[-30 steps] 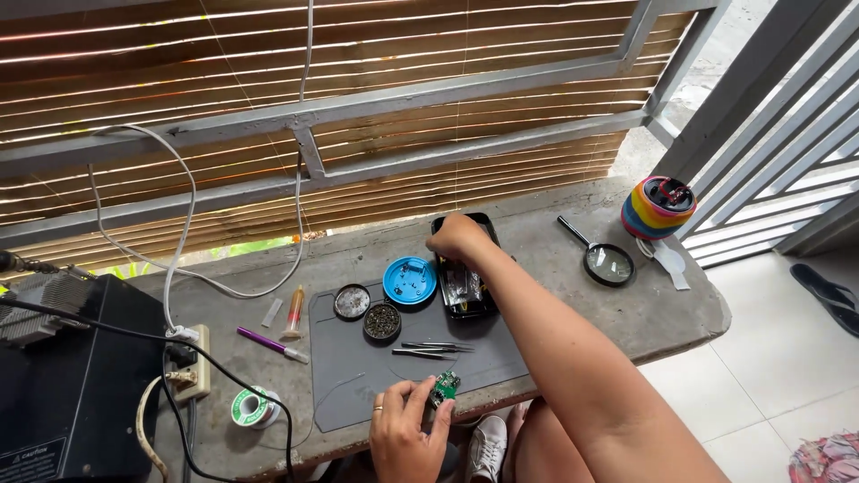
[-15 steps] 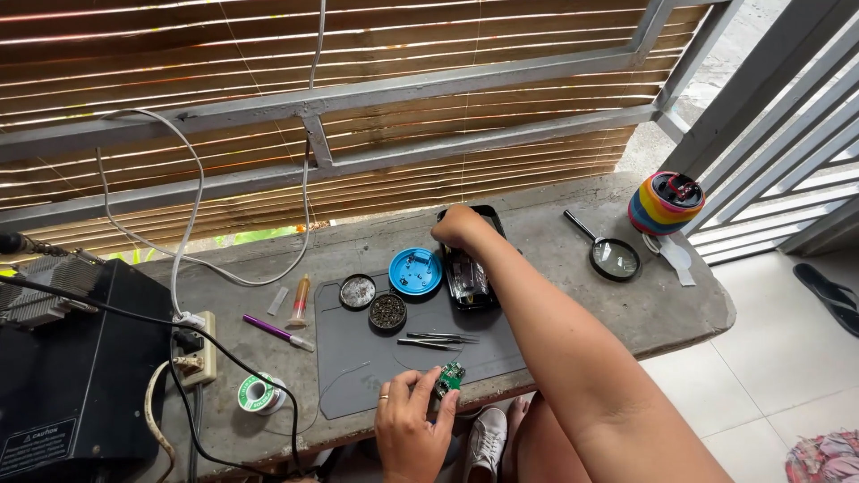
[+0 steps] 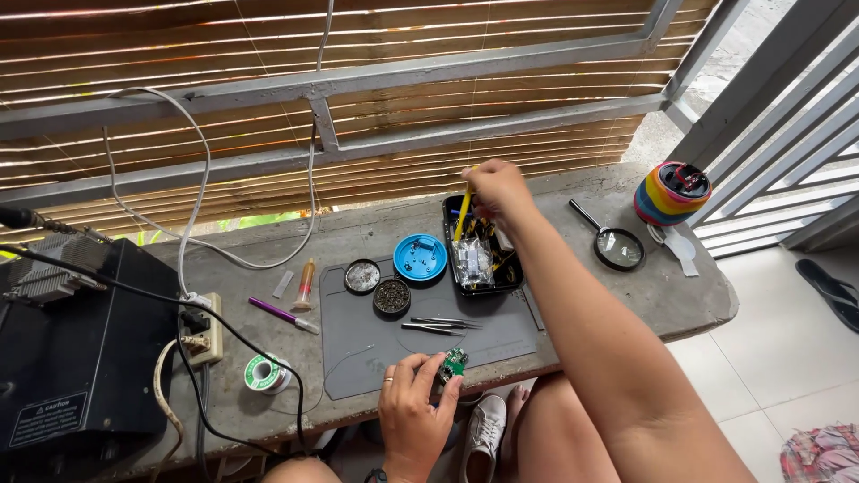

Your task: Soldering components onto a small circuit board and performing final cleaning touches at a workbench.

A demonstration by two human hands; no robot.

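A small green circuit board (image 3: 454, 362) is pinched at the front edge of the grey work mat (image 3: 376, 340) by the left hand (image 3: 413, 404), the fingers closed around its near side so that it is held just above the mat. The right hand (image 3: 497, 190) is stretched across the concrete desk (image 3: 626, 304) to the black parts tray (image 3: 480, 252), where its fingers are closed on a slim yellow tool (image 3: 463, 215) whose lower end is still among the loose parts and small clear bags in the tray. The step in hand is judged to be the fetching of a tool while the board is kept steady. What follows would call for the yellow tool to be lifted clear of the tray without its contents being dragged out, then carried back over the tweezers (image 3: 438, 324) to the board. Beside the tray a round blue lid (image 3: 420, 257) is seen, with two small round tins (image 3: 377, 286) to its left. A purple pen-like tool (image 3: 283, 315) and a reel of solder (image 3: 265, 372) lie further left, near a power strip (image 3: 199, 329). A magnifying glass (image 3: 617, 247) lies well apart to the right.
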